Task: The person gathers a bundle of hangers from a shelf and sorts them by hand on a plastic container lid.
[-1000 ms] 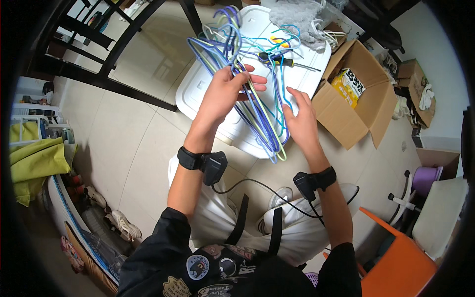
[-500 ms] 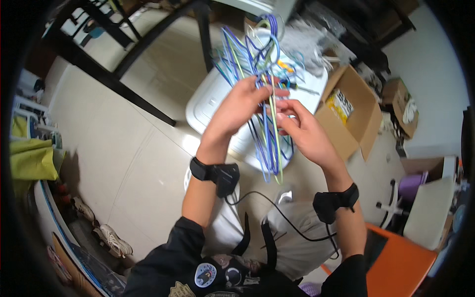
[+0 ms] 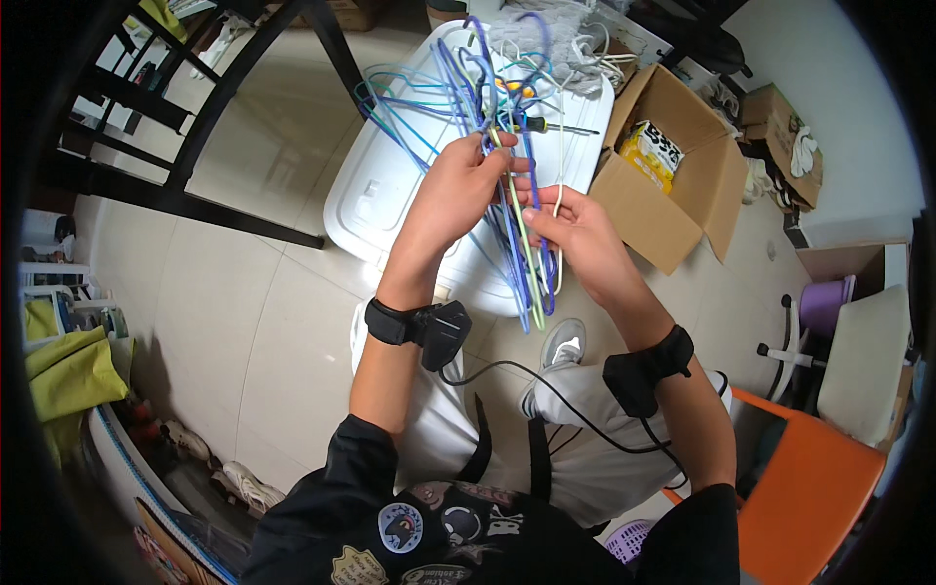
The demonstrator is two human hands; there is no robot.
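My left hand is closed around a bundle of wire clothes hangers in blue, purple and pale green, just below their hooks. A green hanger hangs lowest in the bundle. My right hand pinches the right side of the bundle, at a purple hanger and a white hanger. Its fingers partly hide which wires they grip. Below the hands is a white plastic lid. More light-blue hangers lie across its left part, beside the bundle.
A screwdriver and a grey fluffy cloth are on the lid's far part. To the right stands an open cardboard box with a yellow packet. A black chair frame is at left, an orange chair at lower right.
The bundle's wires have spread apart, with a purple and a white hanger now separated at its right by my right hand. The view has shifted slightly.
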